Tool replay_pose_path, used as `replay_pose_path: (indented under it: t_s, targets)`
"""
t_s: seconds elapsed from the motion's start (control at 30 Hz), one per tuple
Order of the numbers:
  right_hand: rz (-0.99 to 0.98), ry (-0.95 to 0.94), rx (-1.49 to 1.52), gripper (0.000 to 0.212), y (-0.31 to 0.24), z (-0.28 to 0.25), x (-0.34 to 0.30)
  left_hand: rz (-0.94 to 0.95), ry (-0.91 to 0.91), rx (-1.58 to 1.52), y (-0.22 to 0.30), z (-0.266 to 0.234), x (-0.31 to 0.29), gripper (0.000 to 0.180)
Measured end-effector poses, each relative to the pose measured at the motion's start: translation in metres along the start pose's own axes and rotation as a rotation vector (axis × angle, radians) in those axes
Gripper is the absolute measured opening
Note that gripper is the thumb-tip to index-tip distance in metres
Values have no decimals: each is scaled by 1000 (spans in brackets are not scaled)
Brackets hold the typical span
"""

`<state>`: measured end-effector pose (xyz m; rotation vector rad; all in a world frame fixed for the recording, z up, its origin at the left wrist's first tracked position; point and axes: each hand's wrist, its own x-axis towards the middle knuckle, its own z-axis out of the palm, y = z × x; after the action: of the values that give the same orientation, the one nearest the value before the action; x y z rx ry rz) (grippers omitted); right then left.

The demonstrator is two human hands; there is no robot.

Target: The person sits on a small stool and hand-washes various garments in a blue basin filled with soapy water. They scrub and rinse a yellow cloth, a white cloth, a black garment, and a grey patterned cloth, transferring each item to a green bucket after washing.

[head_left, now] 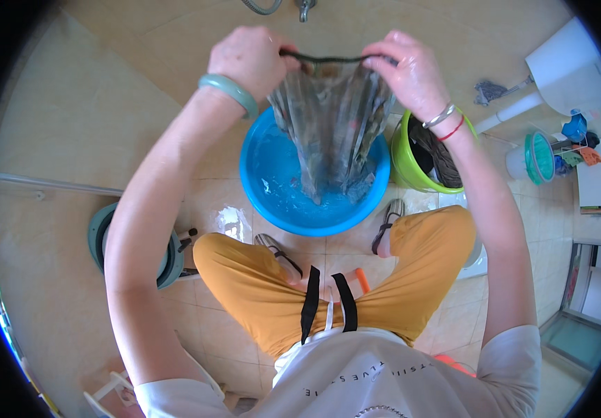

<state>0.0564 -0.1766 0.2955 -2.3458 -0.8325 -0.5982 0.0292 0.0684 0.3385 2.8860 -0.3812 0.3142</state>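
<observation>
My left hand and my right hand are raised ahead of me, each closed on one end of the dark waistband of a thin, wet, patterned grey-green garment. The band is stretched between them, and the cloth hangs down in folds. Its lower end reaches into the water of a round blue basin on the floor. A green bangle circles my left wrist; a silver bracelet and a red string are on the right one.
Right of the basin stands a lime-green bucket holding dark cloth. Teal basins lie at the left. A tap is on the far wall. A white cistern and a green-lined bin stand at the right.
</observation>
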Motion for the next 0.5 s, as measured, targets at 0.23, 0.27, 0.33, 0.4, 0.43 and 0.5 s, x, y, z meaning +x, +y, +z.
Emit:
replay_pose_path:
  t_s: [0.23,0.27,0.33,0.4,0.43,0.5]
  targets:
    - [-150,301,203,6,-54,-58,42,249,-42,-176,-7,-102,9,30]
    - [-74,273,314,7,-57,-62,44,257,-73,-186,-4,-112,9,33]
    - [28,232,431,9,-51,-54,43,93,103,-208,13,-88,4,33]
    - [11,237,391,16,-33,-35,39,89,206,-152,14,-64,3,28]
    - [-31,253,350,21,-24,-18,33,122,239,-100,9,-48,2,26]
    - [132,127,390,23,-2,29,11,4,139,-117,-4,6,1,25]
